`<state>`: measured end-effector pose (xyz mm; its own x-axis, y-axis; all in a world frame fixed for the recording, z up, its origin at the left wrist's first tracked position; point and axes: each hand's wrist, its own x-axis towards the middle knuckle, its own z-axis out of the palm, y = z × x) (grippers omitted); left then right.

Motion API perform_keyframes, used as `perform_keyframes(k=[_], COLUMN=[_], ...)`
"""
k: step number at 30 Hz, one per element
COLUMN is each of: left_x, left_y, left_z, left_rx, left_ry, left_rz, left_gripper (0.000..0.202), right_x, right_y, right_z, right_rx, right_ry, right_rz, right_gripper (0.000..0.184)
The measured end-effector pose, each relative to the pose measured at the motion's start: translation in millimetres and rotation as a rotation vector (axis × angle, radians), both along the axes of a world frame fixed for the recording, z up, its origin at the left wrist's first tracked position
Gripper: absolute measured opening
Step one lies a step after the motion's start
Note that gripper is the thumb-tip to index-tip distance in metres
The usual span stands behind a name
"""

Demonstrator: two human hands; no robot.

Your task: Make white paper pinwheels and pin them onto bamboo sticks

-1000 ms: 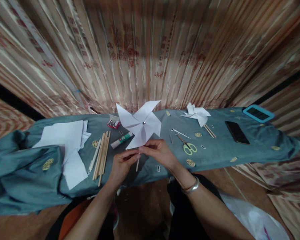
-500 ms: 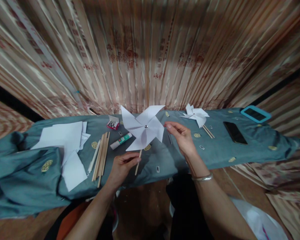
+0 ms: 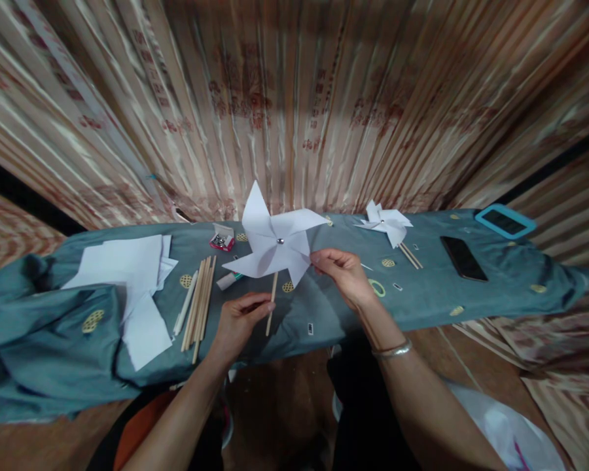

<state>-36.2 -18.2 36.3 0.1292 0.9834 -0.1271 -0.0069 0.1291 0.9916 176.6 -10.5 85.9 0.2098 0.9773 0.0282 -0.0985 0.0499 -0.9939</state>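
Observation:
A white paper pinwheel (image 3: 273, 243) with a metal pin at its centre stands on a thin wooden stick (image 3: 271, 302). My left hand (image 3: 239, 323) pinches the lower part of that stick and holds the pinwheel upright above the blue cloth. Fingers curled, my right hand (image 3: 342, 276) has its fingertips at the tip of the pinwheel's right blade. A metal bangle sits on my right wrist.
The blue cloth-covered table (image 3: 432, 294) carries white paper sheets (image 3: 127, 268), a bundle of wooden sticks (image 3: 200, 306), a glue stick (image 3: 228, 280), a pin box (image 3: 221, 237), green scissors (image 3: 379, 286), a second pinwheel (image 3: 387, 224), a black phone (image 3: 462, 258) and a blue-cased phone (image 3: 505, 221). A curtain hangs behind.
My right hand left the stick, went to the pinwheel's right blade and came down a little. The pinwheel has turned round its pin and stands higher.

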Motion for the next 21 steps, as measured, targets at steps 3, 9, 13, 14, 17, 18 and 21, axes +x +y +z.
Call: perform_keyframes(k=[3, 9, 13, 14, 17, 18, 21], left_x=[-0.1, 0.0, -0.3, -0.4, -0.7, -0.6, 0.0], left_y=[0.3, 0.4, 0.8, 0.8, 0.7, 0.6, 0.4], left_z=[-0.2, 0.4, -1.0, -1.5, -2.3, -2.2, -0.9], left_rx=[0.003, 0.004, 0.014, 0.016, 0.018, 0.020, 0.022], left_ry=[0.003, 0.007, -0.002, -0.005, -0.007, -0.006, -0.002], left_rz=[0.000, 0.005, -0.003, -0.002, 0.001, 0.001, -0.004], left_gripper=[0.027, 0.026, 0.027, 0.027, 0.027, 0.026, 0.023], right_x=[-3.2, -8.9, -11.1, -10.9, -8.9, -8.3, -8.4], right_y=[-0.9, -2.8, -3.4, -3.2, -2.8, -2.7, -2.9], right_z=[1.2, 5.1, 6.3, 6.7, 8.3, 8.9, 9.7], right_rx=[-0.023, -0.049, -0.049, -0.051, -0.066, -0.072, -0.084], right_ry=[0.009, 0.062, 0.099, 0.104, 0.110, 0.110, 0.117], right_rz=[0.019, 0.092, 0.085, 0.077, 0.050, 0.047, 0.068], right_gripper=[0.030, 0.034, 0.035, 0.034, 0.034, 0.034, 0.034])
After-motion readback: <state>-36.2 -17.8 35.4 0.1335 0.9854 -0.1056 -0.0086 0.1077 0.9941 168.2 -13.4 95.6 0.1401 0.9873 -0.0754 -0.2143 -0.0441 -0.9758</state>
